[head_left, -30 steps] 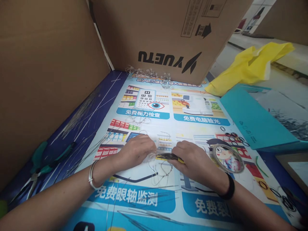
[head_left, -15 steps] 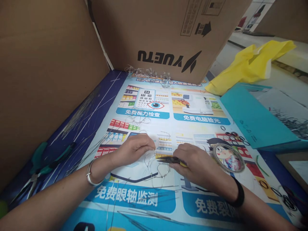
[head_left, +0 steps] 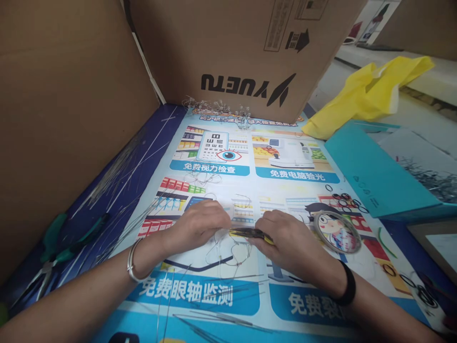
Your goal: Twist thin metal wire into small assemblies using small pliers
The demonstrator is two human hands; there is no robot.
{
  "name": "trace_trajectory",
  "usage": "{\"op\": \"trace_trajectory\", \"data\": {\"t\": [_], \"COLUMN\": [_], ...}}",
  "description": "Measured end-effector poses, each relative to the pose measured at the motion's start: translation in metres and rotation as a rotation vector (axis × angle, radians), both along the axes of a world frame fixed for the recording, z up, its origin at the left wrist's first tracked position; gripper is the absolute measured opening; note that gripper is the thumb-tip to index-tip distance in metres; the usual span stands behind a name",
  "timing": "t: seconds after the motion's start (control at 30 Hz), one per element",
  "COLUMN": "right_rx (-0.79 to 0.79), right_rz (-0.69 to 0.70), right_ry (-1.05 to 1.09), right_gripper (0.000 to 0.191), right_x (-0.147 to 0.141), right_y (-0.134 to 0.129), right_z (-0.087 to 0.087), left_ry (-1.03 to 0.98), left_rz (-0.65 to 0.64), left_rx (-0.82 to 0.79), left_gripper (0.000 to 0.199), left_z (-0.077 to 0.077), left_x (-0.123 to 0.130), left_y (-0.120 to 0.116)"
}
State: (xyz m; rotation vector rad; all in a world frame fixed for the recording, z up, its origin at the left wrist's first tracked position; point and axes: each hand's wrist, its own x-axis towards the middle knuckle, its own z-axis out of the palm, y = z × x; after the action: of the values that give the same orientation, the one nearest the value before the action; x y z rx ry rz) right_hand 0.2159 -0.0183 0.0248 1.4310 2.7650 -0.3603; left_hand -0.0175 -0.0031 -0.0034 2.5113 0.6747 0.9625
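My left hand (head_left: 202, 225), a silver bangle on its wrist, pinches part of a thin wire piece (head_left: 232, 259) near the middle of the poster (head_left: 246, 190). Facing it, my right hand (head_left: 282, 238) grips dark-jawed pliers with yellow handles (head_left: 250, 233). The pliers' tips point left and reach close to my left fingertips. Loops of the bent wire hang below the jaws, over the printed sheet. Whether the jaws bite the wire is too small to tell.
Green-handled pliers (head_left: 52, 259) and straight wires (head_left: 114, 178) lie at left. Cardboard walls (head_left: 228, 43) stand behind and left. At right are a tape roll (head_left: 337, 232), black rings (head_left: 345, 202), a teal box (head_left: 374, 176) and yellow cloth (head_left: 374, 95).
The pliers' tips have moved slightly left and up, closer to my left fingertips, and the jaws look closer together. The whole view has shifted a little.
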Motion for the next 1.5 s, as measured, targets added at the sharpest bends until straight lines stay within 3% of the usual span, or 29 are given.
{"op": "trace_trajectory", "data": {"t": [0.83,1.5], "right_rx": [0.065,0.144], "right_rz": [0.052,0.069], "right_ry": [-0.014,-0.012], "right_gripper": [0.017,0.015], "right_x": [-0.003,-0.007], "right_y": [-0.002,-0.005], "right_z": [-0.012,-0.012], "left_ry": [0.058,0.124], "left_rz": [0.013,0.149], "left_rx": [0.04,0.055], "left_gripper": [0.017,0.014], "left_z": [-0.006,-0.001], "left_x": [0.002,0.008], "left_y": [-0.004,-0.007]}}
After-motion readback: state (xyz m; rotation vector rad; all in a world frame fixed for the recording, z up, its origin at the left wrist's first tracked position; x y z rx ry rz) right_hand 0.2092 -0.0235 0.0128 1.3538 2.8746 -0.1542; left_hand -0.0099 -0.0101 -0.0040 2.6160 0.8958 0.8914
